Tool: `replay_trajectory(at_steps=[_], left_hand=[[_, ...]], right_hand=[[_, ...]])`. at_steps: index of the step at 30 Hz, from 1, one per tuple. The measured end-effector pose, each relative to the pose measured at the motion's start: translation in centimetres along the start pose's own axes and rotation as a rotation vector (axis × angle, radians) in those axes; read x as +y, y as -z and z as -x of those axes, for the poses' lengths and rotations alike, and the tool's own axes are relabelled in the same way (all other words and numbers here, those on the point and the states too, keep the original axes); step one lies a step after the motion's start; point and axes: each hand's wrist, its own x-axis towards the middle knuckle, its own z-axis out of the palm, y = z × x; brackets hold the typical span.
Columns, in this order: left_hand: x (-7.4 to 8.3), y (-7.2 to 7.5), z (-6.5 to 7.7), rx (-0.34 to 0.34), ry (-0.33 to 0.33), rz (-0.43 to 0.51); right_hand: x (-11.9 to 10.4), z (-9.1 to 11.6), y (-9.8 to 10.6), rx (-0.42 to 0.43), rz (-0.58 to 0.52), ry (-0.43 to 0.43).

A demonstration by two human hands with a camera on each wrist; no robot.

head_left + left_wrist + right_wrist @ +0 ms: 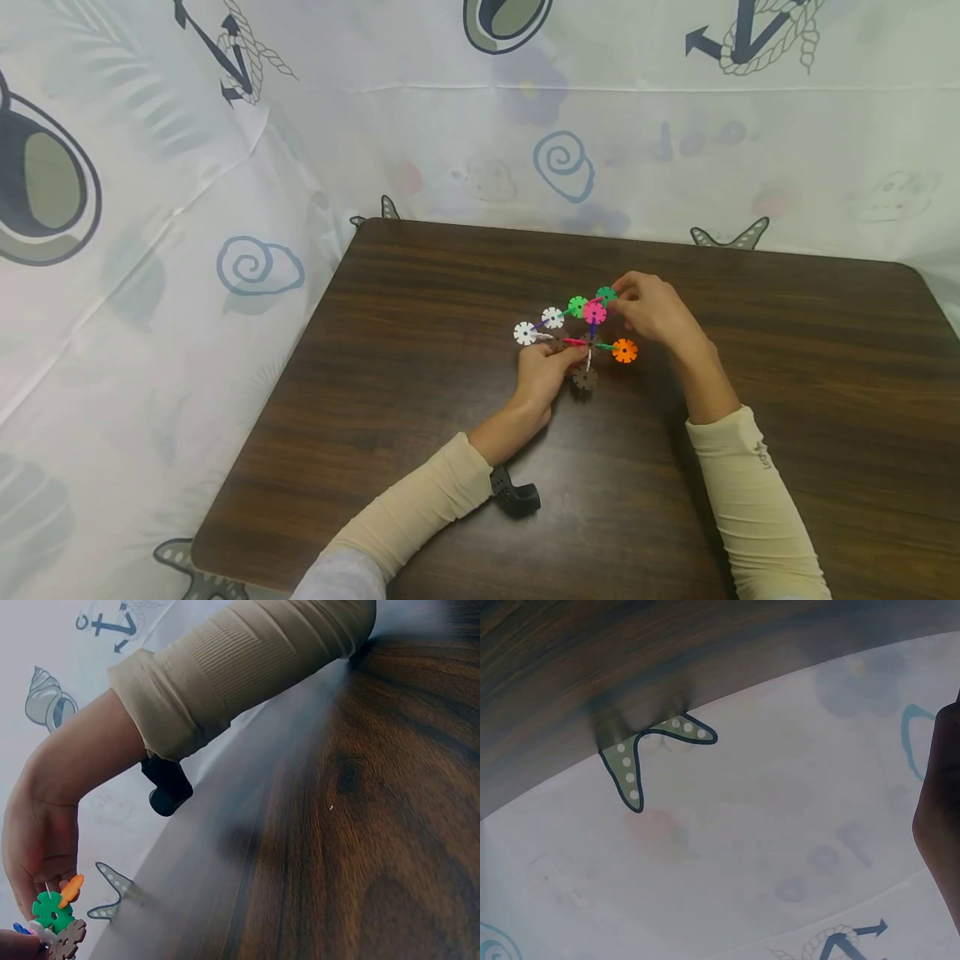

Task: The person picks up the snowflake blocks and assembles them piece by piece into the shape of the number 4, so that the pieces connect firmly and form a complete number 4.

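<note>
A joined structure of notched plastic discs is held just above the dark table. It includes a white disc (pixel 525 333), a pink disc (pixel 595 313), an orange disc (pixel 625 351), a brown disc (pixel 585 378) and a light green disc (pixel 577 307). My left hand (pixel 537 379) pinches the structure's near side between thumb and fingers. At its far right corner, my right hand (pixel 652 312) pinches a darker green disc (pixel 606 296). The left wrist view catches part of the structure low at the left; the right wrist view shows only a shadowed part of the hand.
The brown wooden table (pixel 420 450) has rounded corners. Behind it and along its left side hangs a white printed cloth (pixel 450 142). A black wrist mount (pixel 515 496) juts out beneath the left sleeve (pixel 420 500).
</note>
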Motion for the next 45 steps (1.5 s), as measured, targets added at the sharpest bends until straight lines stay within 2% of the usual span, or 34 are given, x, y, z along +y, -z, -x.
replay_trajectory(at_steps=[12, 22, 28, 35, 41, 45], left_hand=[[-0.3, -0.1, -0.3, -0.017, 0.008, 0.040], [-0.2, 0.3, -0.2, -0.005, 0.014, -0.014], [0.0, 0.5, -0.2, -0.008, 0.068, -0.037], [0.0, 0.9, -0.2, -0.052, 0.114, -0.083], [0.2, 1.7, -0.5, -0.111, 0.188, -0.054], [0.6, 2.4, -0.5, -0.162, 0.238, 0.007]], right_hand=[[0.7, -0.4, -0.4, -0.011, 0.010, -0.005], [0.7, -0.7, -0.7, -0.036, 0.000, -0.020], [1.1, -1.1, -1.0, -0.050, -0.008, -0.015], [2.2, -1.8, -1.6, -0.083, -0.044, -0.015], [2.9, -2.3, -2.4, -0.101, -0.073, -0.029], [2.9, -2.7, -2.5, -0.081, -0.070, -0.031]])
